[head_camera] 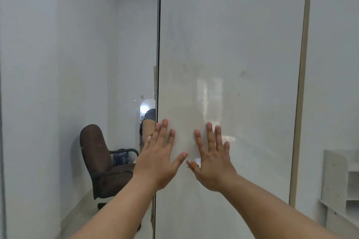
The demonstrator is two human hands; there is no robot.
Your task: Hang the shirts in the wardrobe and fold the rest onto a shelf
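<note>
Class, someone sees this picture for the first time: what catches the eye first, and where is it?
Two bare hands, left hand and right hand, lie flat with spread fingers low on the glossy white wardrobe door. At lower left, a brown office chair shows in the mirrored panel.

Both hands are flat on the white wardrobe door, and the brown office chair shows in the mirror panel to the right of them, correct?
Not quite. The head view shows the brown office chair in the mirror panel to the left of the hands, not the right. The rest holds: the left hand and right hand lie flat on the white wardrobe door.
</note>
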